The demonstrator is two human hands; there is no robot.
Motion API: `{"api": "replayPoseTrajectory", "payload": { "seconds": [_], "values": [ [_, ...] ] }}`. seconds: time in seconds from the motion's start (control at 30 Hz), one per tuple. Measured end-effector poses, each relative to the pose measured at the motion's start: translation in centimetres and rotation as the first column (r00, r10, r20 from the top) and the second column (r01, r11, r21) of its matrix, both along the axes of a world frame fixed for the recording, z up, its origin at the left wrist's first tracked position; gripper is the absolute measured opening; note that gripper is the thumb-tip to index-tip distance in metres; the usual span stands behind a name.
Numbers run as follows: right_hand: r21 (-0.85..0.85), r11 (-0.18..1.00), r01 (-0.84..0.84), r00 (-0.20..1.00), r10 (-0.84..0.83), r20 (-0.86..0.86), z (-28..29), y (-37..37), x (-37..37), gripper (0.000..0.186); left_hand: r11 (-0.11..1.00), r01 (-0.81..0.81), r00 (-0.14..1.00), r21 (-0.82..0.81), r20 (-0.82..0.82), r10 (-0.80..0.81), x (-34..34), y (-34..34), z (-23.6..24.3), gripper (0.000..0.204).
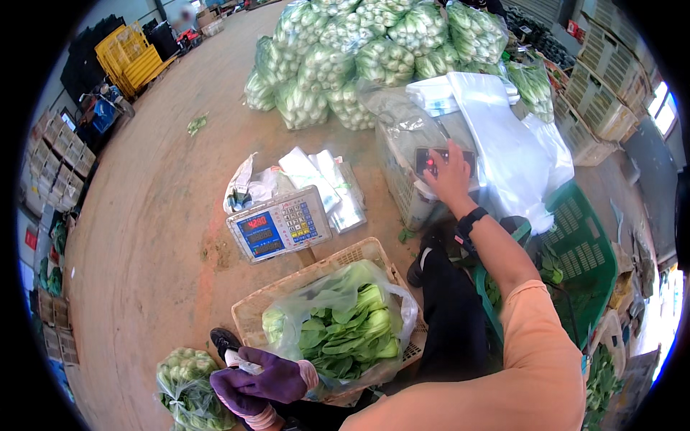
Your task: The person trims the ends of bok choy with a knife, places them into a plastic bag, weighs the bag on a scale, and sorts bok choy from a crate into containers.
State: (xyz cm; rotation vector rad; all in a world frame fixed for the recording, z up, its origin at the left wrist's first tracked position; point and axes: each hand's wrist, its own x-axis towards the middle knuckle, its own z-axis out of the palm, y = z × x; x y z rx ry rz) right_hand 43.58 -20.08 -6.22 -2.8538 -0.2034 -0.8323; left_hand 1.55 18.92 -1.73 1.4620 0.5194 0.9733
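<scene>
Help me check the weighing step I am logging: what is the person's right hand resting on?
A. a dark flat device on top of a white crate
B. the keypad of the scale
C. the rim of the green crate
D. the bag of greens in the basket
A: the right hand lies with fingers spread on the dark flat device atop the white crate, well away from the scale.

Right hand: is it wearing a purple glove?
No. The right hand is bare, resting on a phone; the purple gloves belong to another person.
</scene>
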Motion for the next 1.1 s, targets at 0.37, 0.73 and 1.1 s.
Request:
{"api": "replayPoseTrajectory", "payload": {
  "seconds": [0.37, 0.73, 1.1],
  "values": [
    [0.335, 0.932, -0.137, 0.979, 0.077, 0.187, 5.7, -4.0, -4.1, 0.042, 0.919, 0.38, 0.884, 0.105, 0.25, -0.395, -2.0, 2.0, -1.1, 0.03],
    [0.801, 0.019, 0.598, 0.799, 0.071, -0.598, -10.8, -28.5, -18.6, 0.031, 0.709, 0.704, 0.708, -0.032, 0.108, -0.698, 6.7, -15.9, 5.5, 0.041],
    [0.524, -0.01, 0.852, 0.324, -0.776, -0.542, -29.5, -45.0, -24.2, 0.049, 0.221, 0.847, 0.067, -0.483, -0.315, -0.947, 14.3, -33.6, 7.7, 0.055]
  ]
}}
